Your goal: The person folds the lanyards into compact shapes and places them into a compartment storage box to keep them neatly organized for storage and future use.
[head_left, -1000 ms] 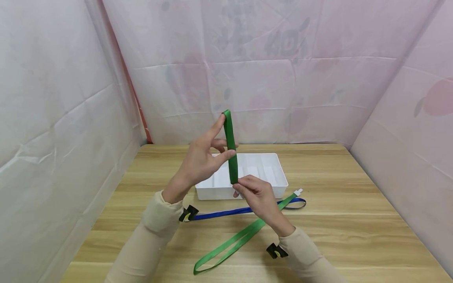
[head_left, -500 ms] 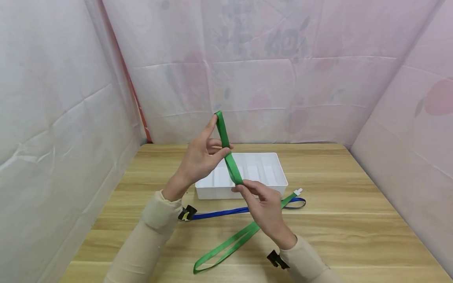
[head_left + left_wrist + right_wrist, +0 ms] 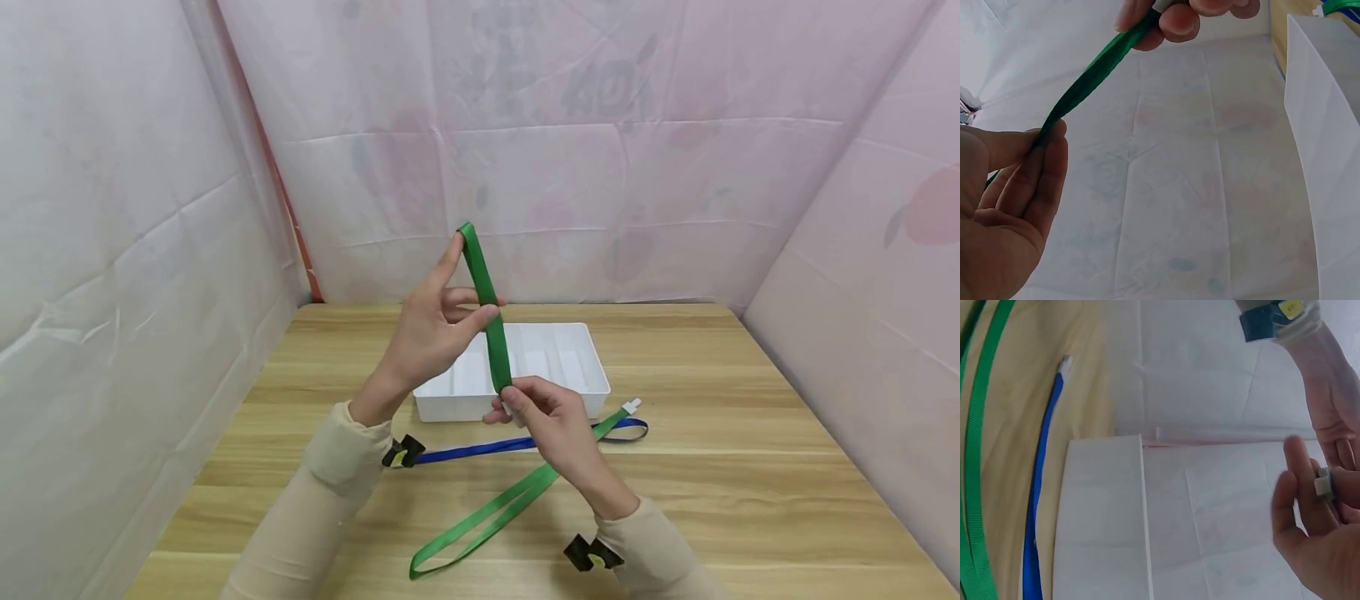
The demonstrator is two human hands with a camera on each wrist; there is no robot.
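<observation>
Left hand [image 3: 427, 333] at frame centre pinches top of folded green fabric lanyard [image 3: 487, 308]; right hand [image 3: 551, 425] just below pinches its lower end, above white plastic tray [image 3: 592, 379].

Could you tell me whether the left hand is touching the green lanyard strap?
Touching. In the head view, the left hand pinches the green strap held up above the white tray; the left wrist view shows its fingertips closed on it.

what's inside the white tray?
The white tray shows only low white dividers forming narrow compartments; those visible hold nothing. The green lanyard, left hand and right hand cover its near middle, so that part is hidden.
</observation>
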